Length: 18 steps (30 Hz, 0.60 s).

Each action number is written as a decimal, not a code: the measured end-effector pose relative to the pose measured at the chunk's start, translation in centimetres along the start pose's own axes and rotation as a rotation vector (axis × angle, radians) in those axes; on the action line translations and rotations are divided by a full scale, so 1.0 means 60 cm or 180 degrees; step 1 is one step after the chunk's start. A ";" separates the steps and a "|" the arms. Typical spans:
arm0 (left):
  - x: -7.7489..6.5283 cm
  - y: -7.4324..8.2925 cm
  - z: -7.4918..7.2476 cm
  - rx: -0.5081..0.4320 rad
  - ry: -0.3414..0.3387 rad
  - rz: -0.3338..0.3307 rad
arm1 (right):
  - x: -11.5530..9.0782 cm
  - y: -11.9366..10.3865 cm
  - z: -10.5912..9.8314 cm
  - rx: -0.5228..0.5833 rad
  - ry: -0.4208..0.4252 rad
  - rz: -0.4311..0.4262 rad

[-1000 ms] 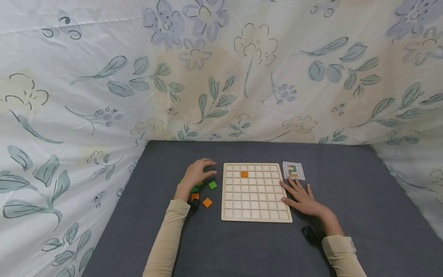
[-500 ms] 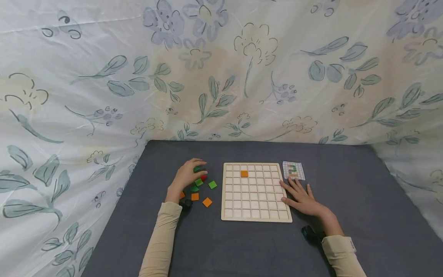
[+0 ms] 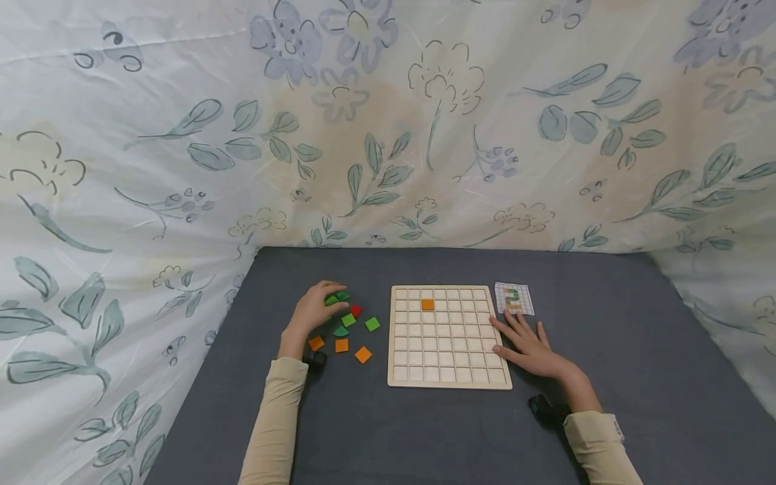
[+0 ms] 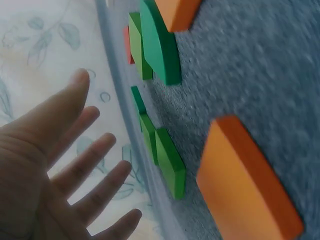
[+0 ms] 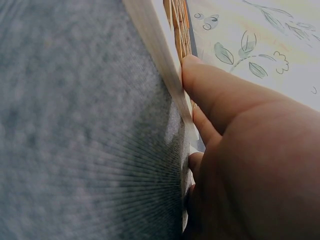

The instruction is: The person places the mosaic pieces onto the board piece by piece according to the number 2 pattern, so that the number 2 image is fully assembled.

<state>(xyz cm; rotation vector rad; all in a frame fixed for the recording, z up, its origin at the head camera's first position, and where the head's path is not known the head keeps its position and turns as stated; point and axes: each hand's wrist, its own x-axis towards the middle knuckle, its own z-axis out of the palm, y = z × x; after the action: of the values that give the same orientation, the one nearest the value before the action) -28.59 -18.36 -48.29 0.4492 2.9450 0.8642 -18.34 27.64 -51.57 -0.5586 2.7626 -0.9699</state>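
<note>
In the head view my left hand [image 3: 311,310] hovers over the loose tiles left of the board, near some green tiles [image 3: 331,300]. The left wrist view shows its fingers spread and holding nothing, beside green tiles [image 4: 171,164] and a large orange tile [image 4: 240,180]. A wooden grid board [image 3: 450,388] lies in the middle with one orange tile [image 3: 427,304] in an upper cell. My right hand [image 3: 533,353] rests at the board's right edge, thumb and a finger touching the rim [image 5: 167,65]. Its other fingertips reach the lower edge of a small pattern card [image 3: 512,296].
Between my left hand and the board lie a red tile [image 3: 356,310], a light green tile [image 3: 372,324], a dark green rounded piece [image 3: 341,331] and orange tiles [image 3: 363,354]. A grey cloth [image 3: 448,438] covers the table. A floral curtain [image 3: 388,135] hangs behind.
My left hand has moved left, away from the board, uncovering the red tile, green tiles and an orange one. The right hand and board stay in place.
</note>
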 end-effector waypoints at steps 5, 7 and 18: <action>-0.004 -0.013 -0.002 0.0011 -0.0025 -0.0091 | 0.001 0.005 0.003 0.0013 0.0055 -0.0050; -0.005 -0.018 -0.003 0.0008 -0.0047 -0.0138 | 0.001 0.008 0.004 0.0003 0.0043 -0.0035; -0.009 -0.035 -0.011 0.0106 -0.0186 -0.0394 | 0.005 0.013 0.005 -0.0034 -0.0067 0.0058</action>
<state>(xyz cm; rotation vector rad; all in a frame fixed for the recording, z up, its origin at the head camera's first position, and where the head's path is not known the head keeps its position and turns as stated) -28.71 -20.55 -48.89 0.2846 2.9014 0.7755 -18.75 27.91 -52.31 -0.5410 2.7511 -0.9403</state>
